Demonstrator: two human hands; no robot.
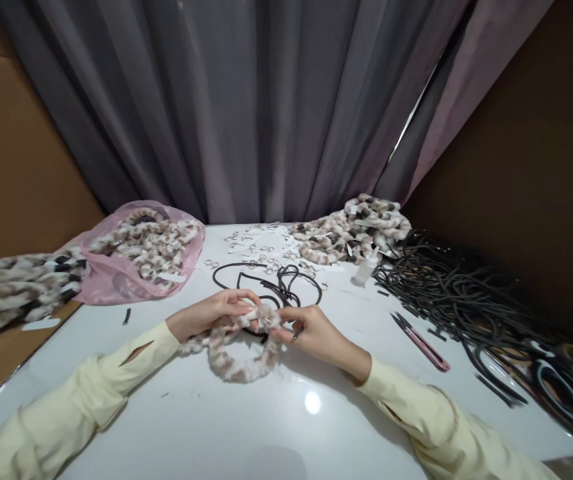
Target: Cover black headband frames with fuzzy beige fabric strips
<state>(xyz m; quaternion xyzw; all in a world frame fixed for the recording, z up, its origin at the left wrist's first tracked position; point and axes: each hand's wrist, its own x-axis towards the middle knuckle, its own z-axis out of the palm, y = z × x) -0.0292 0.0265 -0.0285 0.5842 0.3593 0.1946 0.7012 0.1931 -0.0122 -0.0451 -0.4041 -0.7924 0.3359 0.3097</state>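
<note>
A fuzzy cream-and-brown headband (239, 360) curves in a loop on the white table (246, 427) at the centre. My left hand (211, 313) pinches its gathered top end from the left. My right hand (314, 333) pinches the same end from the right, fingers closed on the fabric. Both wrists wear pale yellow sleeves. Just behind the hands lie bare black headbands (276, 283).
A pink bag (116, 280) of fuzzy headbands sits at the left, with more of them (11, 290) beyond the table edge. Another fuzzy pile (354, 233) lies at the back right by a small white bottle (365, 270). Pink snips (421, 341), black bands (466, 293) and small metal rings (261, 250) lie about.
</note>
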